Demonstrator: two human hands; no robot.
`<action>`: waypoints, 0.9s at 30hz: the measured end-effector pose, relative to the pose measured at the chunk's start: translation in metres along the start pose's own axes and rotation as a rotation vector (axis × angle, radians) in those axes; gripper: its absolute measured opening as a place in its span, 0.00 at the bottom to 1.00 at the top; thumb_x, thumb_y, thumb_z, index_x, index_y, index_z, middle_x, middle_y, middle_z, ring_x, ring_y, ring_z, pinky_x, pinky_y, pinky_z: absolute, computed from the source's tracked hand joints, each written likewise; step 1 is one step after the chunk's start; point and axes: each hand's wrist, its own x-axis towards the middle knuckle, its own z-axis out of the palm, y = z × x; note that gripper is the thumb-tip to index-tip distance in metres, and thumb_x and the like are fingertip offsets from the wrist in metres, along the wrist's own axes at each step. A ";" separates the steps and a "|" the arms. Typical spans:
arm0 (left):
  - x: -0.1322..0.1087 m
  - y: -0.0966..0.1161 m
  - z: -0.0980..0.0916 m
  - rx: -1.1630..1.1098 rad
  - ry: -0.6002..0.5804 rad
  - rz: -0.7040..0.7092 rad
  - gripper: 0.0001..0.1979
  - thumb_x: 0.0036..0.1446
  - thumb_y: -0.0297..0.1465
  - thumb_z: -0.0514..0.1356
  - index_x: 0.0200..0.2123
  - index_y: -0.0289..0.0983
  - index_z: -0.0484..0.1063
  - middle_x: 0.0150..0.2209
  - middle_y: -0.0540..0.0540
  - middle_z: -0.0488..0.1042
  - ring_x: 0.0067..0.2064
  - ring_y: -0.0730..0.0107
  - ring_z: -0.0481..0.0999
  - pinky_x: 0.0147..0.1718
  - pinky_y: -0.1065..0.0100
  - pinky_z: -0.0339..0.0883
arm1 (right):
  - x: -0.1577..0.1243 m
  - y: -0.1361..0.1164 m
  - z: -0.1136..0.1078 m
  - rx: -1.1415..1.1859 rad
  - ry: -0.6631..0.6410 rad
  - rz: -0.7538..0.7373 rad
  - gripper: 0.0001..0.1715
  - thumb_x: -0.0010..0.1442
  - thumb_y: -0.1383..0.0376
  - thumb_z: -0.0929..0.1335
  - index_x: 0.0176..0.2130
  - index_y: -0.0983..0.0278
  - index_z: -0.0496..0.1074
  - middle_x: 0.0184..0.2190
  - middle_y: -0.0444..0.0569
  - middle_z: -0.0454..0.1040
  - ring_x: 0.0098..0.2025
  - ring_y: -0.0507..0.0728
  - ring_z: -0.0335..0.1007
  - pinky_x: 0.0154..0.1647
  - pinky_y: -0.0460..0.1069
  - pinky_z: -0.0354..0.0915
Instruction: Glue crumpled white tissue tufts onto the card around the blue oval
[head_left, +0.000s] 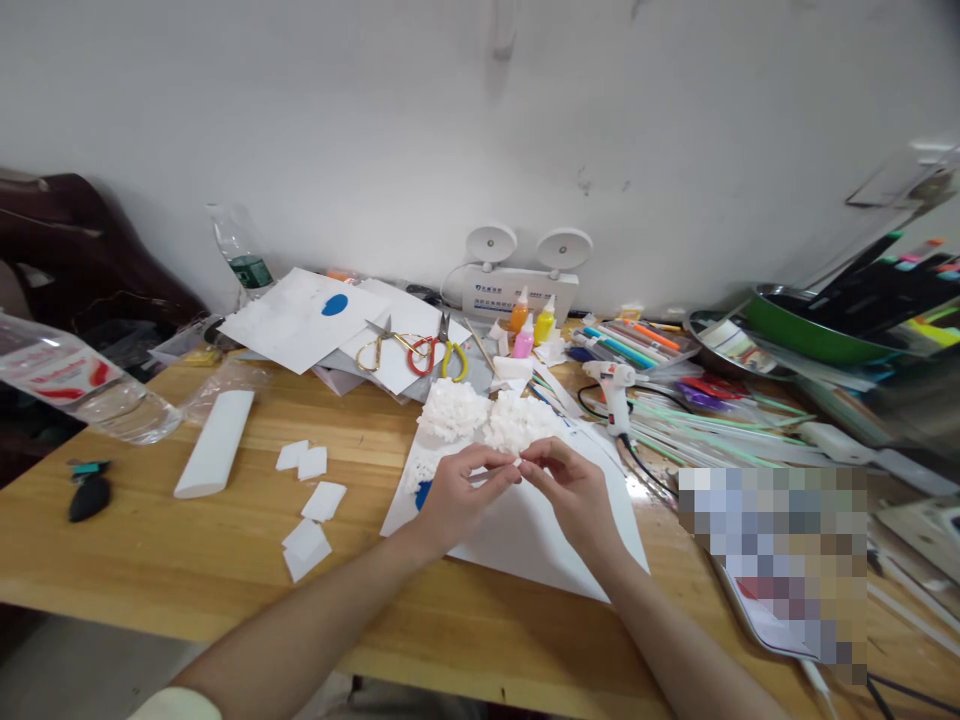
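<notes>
My left hand (461,490) and my right hand (570,490) meet over a white paper sheet (525,540), fingertips pinched together. Between them is a small white piece of paper (481,477), mostly hidden by the fingers. Just beyond the hands, fluffy white clumps of crumpled paper (517,420) cover the far part of the sheet. A blue patch (422,494) shows beside my left hand, partly covered by it. To the left lie several small white paper squares (322,500), some overlapping.
Scissors (375,345) and pliers (452,355) rest on papers at the back. Small paint bottles (523,338) stand near the wall. A glue gun (616,400) stands right, its cord nearby. Far left are a water bottle (82,385) and a white block (216,445).
</notes>
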 end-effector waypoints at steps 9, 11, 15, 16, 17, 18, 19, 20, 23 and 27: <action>0.000 -0.001 0.000 -0.097 0.008 0.002 0.09 0.51 0.34 0.59 0.30 0.34 0.74 0.28 0.46 0.75 0.34 0.69 0.74 0.36 0.69 0.68 | 0.001 -0.002 -0.004 0.076 -0.101 -0.007 0.05 0.53 0.62 0.68 0.32 0.61 0.72 0.28 0.46 0.69 0.30 0.53 0.65 0.31 0.49 0.62; 0.000 -0.001 0.000 -0.081 0.012 0.011 0.09 0.51 0.34 0.59 0.29 0.34 0.74 0.28 0.45 0.76 0.34 0.68 0.74 0.36 0.69 0.69 | 0.001 -0.003 -0.004 0.016 -0.081 -0.059 0.05 0.53 0.63 0.68 0.33 0.61 0.72 0.29 0.47 0.69 0.31 0.53 0.65 0.32 0.49 0.63; -0.001 -0.002 0.001 -0.038 0.019 0.047 0.09 0.51 0.33 0.59 0.31 0.35 0.75 0.31 0.44 0.76 0.35 0.67 0.74 0.36 0.68 0.68 | 0.000 -0.005 -0.003 -0.137 0.004 -0.188 0.05 0.54 0.66 0.67 0.34 0.60 0.73 0.29 0.47 0.69 0.33 0.54 0.66 0.32 0.49 0.64; -0.001 -0.003 0.001 -0.030 0.026 0.057 0.09 0.51 0.33 0.59 0.32 0.35 0.75 0.31 0.44 0.76 0.36 0.67 0.74 0.37 0.68 0.68 | 0.000 -0.006 -0.003 -0.194 0.030 -0.227 0.06 0.54 0.67 0.67 0.35 0.59 0.73 0.30 0.47 0.69 0.33 0.53 0.66 0.32 0.49 0.64; -0.001 -0.003 0.001 -0.020 0.033 0.068 0.08 0.51 0.32 0.59 0.33 0.35 0.76 0.32 0.44 0.76 0.36 0.68 0.74 0.37 0.68 0.68 | -0.001 -0.006 -0.002 -0.252 0.056 -0.271 0.07 0.54 0.68 0.67 0.35 0.59 0.73 0.30 0.47 0.69 0.33 0.53 0.66 0.32 0.49 0.64; -0.001 -0.003 0.002 -0.011 0.038 0.078 0.08 0.51 0.32 0.59 0.33 0.35 0.76 0.32 0.44 0.76 0.36 0.68 0.74 0.37 0.68 0.68 | -0.001 -0.006 -0.002 -0.309 0.081 -0.322 0.08 0.54 0.69 0.67 0.36 0.58 0.73 0.30 0.47 0.69 0.33 0.53 0.66 0.33 0.50 0.64; -0.001 -0.003 0.002 -0.002 0.041 0.086 0.08 0.51 0.31 0.59 0.33 0.36 0.76 0.32 0.44 0.76 0.36 0.68 0.74 0.37 0.68 0.67 | -0.002 -0.006 -0.002 -0.355 0.104 -0.373 0.10 0.54 0.70 0.67 0.36 0.58 0.73 0.30 0.46 0.69 0.33 0.53 0.66 0.32 0.50 0.64; 0.000 -0.002 0.002 0.006 0.039 0.092 0.08 0.51 0.31 0.59 0.33 0.36 0.76 0.32 0.44 0.77 0.36 0.67 0.74 0.37 0.67 0.67 | -0.002 -0.006 -0.001 -0.390 0.121 -0.421 0.11 0.54 0.71 0.67 0.37 0.58 0.73 0.29 0.46 0.69 0.32 0.53 0.66 0.32 0.50 0.64; 0.000 0.000 0.002 0.018 0.037 0.098 0.07 0.51 0.30 0.59 0.32 0.37 0.77 0.31 0.44 0.77 0.35 0.67 0.74 0.37 0.67 0.68 | -0.002 -0.005 -0.001 -0.435 0.148 -0.527 0.13 0.53 0.73 0.67 0.37 0.59 0.73 0.28 0.47 0.69 0.31 0.53 0.65 0.31 0.50 0.64; -0.001 0.000 0.002 0.016 0.037 0.091 0.08 0.51 0.31 0.59 0.33 0.37 0.76 0.32 0.44 0.77 0.36 0.67 0.74 0.37 0.67 0.68 | -0.002 -0.006 -0.001 -0.443 0.162 -0.550 0.10 0.52 0.73 0.67 0.34 0.60 0.72 0.28 0.47 0.69 0.31 0.53 0.65 0.31 0.50 0.65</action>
